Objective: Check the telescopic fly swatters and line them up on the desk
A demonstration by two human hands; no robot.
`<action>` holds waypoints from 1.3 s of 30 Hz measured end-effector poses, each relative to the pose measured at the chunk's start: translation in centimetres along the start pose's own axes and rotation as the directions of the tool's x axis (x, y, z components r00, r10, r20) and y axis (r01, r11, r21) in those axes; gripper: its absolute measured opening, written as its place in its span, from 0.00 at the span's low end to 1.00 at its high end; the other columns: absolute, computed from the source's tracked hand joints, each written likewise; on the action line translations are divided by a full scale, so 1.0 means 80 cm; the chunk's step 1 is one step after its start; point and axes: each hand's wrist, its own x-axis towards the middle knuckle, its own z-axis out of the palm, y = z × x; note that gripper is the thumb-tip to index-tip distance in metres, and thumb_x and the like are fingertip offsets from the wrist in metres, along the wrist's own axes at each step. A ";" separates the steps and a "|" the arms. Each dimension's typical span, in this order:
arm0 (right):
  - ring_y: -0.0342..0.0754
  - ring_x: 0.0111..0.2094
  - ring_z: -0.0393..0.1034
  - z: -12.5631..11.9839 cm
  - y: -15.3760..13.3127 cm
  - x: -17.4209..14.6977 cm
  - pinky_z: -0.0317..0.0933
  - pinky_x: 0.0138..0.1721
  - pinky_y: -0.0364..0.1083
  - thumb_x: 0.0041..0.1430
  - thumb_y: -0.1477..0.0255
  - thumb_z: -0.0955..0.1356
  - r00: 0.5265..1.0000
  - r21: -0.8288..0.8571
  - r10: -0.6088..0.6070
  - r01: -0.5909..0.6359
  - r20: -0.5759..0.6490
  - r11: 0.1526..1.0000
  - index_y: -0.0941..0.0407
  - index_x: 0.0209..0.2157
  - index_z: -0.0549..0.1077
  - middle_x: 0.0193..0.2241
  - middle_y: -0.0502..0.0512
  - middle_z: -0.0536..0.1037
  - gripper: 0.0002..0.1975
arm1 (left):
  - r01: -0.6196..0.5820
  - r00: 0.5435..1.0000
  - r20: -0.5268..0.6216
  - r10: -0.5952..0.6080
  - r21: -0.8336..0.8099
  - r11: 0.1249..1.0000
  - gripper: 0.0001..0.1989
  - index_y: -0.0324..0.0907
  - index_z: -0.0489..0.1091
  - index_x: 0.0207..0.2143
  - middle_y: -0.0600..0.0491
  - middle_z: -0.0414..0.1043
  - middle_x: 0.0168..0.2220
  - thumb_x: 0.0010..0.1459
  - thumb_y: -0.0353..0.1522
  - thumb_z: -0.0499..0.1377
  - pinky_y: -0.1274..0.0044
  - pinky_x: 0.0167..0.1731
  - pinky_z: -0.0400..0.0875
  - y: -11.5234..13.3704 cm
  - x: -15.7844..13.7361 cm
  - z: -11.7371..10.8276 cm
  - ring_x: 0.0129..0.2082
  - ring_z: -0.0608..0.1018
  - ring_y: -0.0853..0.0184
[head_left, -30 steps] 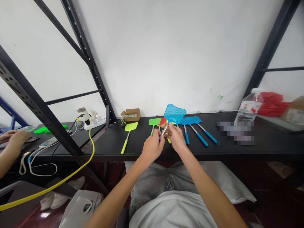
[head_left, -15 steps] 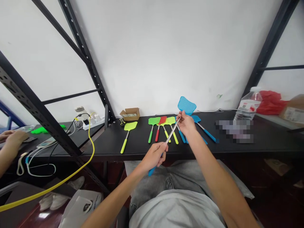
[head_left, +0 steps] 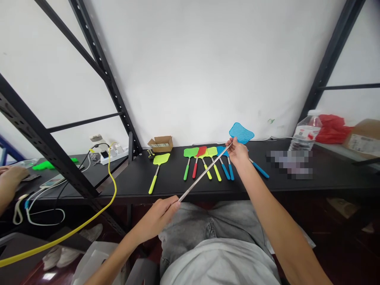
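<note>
Between my hands is a blue fly swatter (head_left: pixel 241 132) with a long metal telescopic rod, slanting from upper right to lower left. My left hand (head_left: pixel 162 215) is closed round its lower end, hiding the grip. The fingers of my right hand (head_left: pixel 237 150) pinch the rod just below the blue head. Beneath it, on the black table (head_left: pixel 130 178), lies a row of fly swatters: a green one (head_left: pixel 190 152), a red one (head_left: pixel 201 151), a yellow one (head_left: pixel 212 151) and blue ones (head_left: pixel 221 150) among them. Apart on the left lies another yellow fly swatter (head_left: pixel 161 159).
A small open cardboard box (head_left: pixel 162 143) stands by the wall. On the right are a water bottle (head_left: pixel 305 132), a red bag (head_left: pixel 334 128) and a larger box (head_left: pixel 366 136). A yellow cable (head_left: pixel 113 186) hangs at left, near another person's hand (head_left: pixel 13 180).
My left hand has moved down and left, and the metal rod between my hands is now much longer. My right hand and the blue head have shifted slightly right.
</note>
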 end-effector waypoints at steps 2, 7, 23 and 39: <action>0.39 0.23 0.72 0.001 0.005 0.002 0.69 0.26 0.37 0.66 0.72 0.65 1.000 0.007 0.000 0.000 -0.004 1.000 0.58 0.28 0.73 0.20 0.49 0.75 0.12 | 0.014 1.000 -0.006 -0.014 0.047 0.999 0.19 0.42 0.57 0.27 0.60 0.55 0.20 0.67 0.43 0.46 0.81 0.23 0.55 -0.005 -0.016 -0.007 0.21 0.60 0.73; 0.38 0.22 0.71 0.002 0.003 0.010 0.69 0.27 0.37 0.67 0.72 0.64 1.000 0.042 0.006 -0.005 -0.019 0.999 0.58 0.28 0.72 0.20 0.48 0.74 0.13 | 0.045 0.998 -0.052 -0.040 0.101 0.994 0.18 0.42 0.62 0.28 0.58 0.58 0.22 0.66 0.44 0.48 0.81 0.24 0.58 -0.022 -0.061 -0.018 0.23 0.62 0.71; 0.41 0.31 0.76 -0.017 0.000 -0.017 0.72 0.36 0.42 0.66 0.64 0.64 0.998 0.225 0.026 -0.038 0.055 0.974 0.54 0.33 0.71 0.31 0.49 0.80 0.10 | 0.035 0.900 -0.359 0.247 0.624 0.780 0.14 0.46 0.70 0.46 0.49 0.76 0.40 0.66 0.38 0.48 0.73 0.37 0.65 -0.027 0.066 -0.061 0.39 0.77 0.58; 0.44 0.38 0.78 -0.067 -0.021 -0.007 0.71 0.45 0.51 0.64 0.65 0.67 0.993 0.210 -0.095 0.107 -0.067 0.972 0.54 0.33 0.69 0.33 0.48 0.79 0.07 | -0.381 0.643 -0.676 -0.360 -0.690 0.615 0.22 0.40 0.67 0.40 0.55 0.69 0.25 0.53 0.48 0.61 0.81 0.18 0.58 0.008 0.175 0.013 0.19 0.68 0.73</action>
